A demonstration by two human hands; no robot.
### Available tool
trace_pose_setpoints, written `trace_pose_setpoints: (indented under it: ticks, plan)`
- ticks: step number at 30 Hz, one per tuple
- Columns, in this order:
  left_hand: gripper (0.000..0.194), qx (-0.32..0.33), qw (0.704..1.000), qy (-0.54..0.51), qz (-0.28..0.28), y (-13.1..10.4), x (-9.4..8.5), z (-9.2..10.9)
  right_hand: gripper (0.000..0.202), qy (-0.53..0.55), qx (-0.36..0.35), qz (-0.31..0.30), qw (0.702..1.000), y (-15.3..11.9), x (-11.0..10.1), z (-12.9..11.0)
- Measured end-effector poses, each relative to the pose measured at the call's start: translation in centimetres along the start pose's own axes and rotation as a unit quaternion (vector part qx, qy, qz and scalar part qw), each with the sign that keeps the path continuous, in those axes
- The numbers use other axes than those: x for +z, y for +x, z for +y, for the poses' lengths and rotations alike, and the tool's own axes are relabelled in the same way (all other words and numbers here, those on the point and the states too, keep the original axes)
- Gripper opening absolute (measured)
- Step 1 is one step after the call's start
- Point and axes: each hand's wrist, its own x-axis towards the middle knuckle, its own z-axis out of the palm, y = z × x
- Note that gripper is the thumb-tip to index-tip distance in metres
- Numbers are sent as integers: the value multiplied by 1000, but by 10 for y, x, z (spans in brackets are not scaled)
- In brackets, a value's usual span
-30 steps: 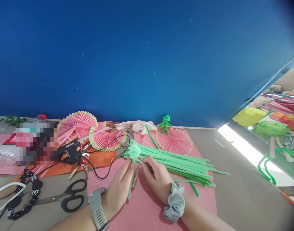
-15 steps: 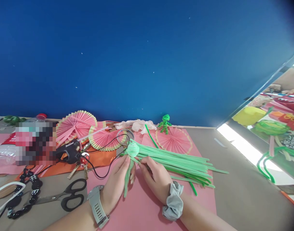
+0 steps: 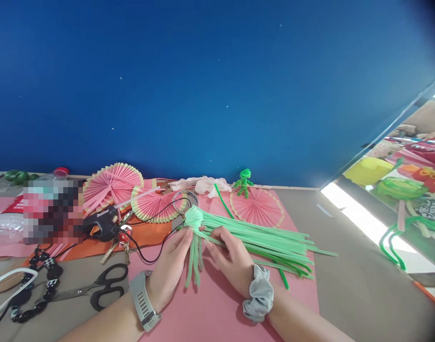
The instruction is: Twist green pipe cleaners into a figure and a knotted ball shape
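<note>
A pale green pipe-cleaner figure (image 3: 194, 217) has a round wound head and several strands hanging below it. My left hand (image 3: 177, 251) pinches it just under the head. My right hand (image 3: 228, 254) grips one pale green strand between thumb and fingers, to the right of the head. Behind and right of my hands, a bundle of green pipe cleaners (image 3: 274, 240) lies across the pink sheet (image 3: 210, 313). A small bright green pipe-cleaner figure (image 3: 244, 184) stands upright near the blue wall.
Pink pleated paper fans (image 3: 256, 209) lie by the wall. On the left are black scissors (image 3: 108, 282), keys (image 3: 126, 247), a beaded string (image 3: 53, 273) and a plastic bottle (image 3: 10, 221). Colourful items show beyond the divider (image 3: 374, 137).
The held figure has shifted slightly left, and its hanging strands are now spread apart. My right hand has turned a little, with its strand drawn out to the right.
</note>
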Motion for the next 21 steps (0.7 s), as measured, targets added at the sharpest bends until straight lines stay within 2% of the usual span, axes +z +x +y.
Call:
trace_pose_setpoints:
  ticks: [3,8,13,16,19,21]
  plan:
    - [20,33,998,44,15,0,-1,2,16,38,21,-2,999,1,3,1]
    - [26,61,995,81,9,-3,0,1,11,119,34,-28,992,4,2,-2]
    - [31,113,983,139,-50,-6,3,2,10,156,24,-37,987,7,-3,-3]
    - [34,91,987,111,-77,-7,4,4,11,171,21,-23,985,7,-4,-1]
    - [37,47,995,60,-67,-8,5,3,12,174,22,-13,984,7,-2,2]
    - [37,41,996,63,-49,-7,4,1,11,176,22,-11,984,6,-1,3]
